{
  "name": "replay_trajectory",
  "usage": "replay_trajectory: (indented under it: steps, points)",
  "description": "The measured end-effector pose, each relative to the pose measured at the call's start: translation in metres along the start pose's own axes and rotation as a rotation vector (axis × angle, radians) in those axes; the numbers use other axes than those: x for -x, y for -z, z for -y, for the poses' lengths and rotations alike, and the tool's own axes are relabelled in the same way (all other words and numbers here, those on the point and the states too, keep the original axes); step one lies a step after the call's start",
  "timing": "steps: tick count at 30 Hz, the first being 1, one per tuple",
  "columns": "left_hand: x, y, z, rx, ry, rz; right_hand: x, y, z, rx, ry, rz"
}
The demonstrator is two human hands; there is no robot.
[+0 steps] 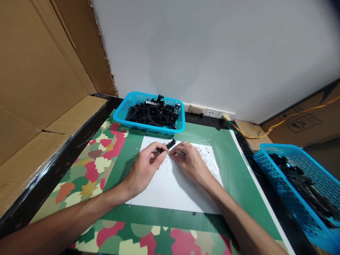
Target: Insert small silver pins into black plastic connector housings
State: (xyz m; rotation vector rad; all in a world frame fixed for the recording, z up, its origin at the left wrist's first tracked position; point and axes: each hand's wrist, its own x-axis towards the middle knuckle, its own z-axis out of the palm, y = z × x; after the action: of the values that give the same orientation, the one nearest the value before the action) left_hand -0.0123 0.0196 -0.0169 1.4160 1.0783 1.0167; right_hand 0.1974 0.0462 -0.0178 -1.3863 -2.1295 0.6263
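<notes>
My left hand [145, 166] holds a small black plastic part [170, 143] between thumb and fingers, its far end pointing up and right. Close beside it, my right hand [191, 161] has thumb and index finger pinched together near the part's lower end; what lies between those fingertips is too small to make out. Both hands are above a white sheet [172, 193]. Many tiny thin wire-like pieces [204, 156] are scattered over the sheet's back and right portions.
A blue basket [148, 126] full of black parts stands behind the sheet. Another blue basket [287, 146] with black parts is at the right. Cardboard [39, 71] rises on the left. Wall sockets [211, 112] and a yellow-red cable [252, 136] are at the back.
</notes>
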Motion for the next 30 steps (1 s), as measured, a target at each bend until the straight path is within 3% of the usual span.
replay_trajectory:
  steps: [8,13,19,22,30]
  points:
    - [0.001,0.000,-0.002,0.037,0.002,-0.006,0.005,0.000,0.003,0.125,0.104,0.009]
    - [0.000,0.001,0.001,0.100,0.021,0.001,0.011,0.010,0.012,-0.134,0.052,-0.153]
    - [0.004,-0.001,-0.003,0.168,0.077,0.125,0.021,0.007,0.031,-0.200,0.176,-0.314]
    - [0.008,-0.004,-0.004,0.180,0.069,0.161,0.022,0.003,0.035,-0.218,0.230,-0.329]
    - [0.011,-0.005,-0.004,0.102,0.023,0.109,0.024,0.006,0.037,-0.261,0.243,-0.262]
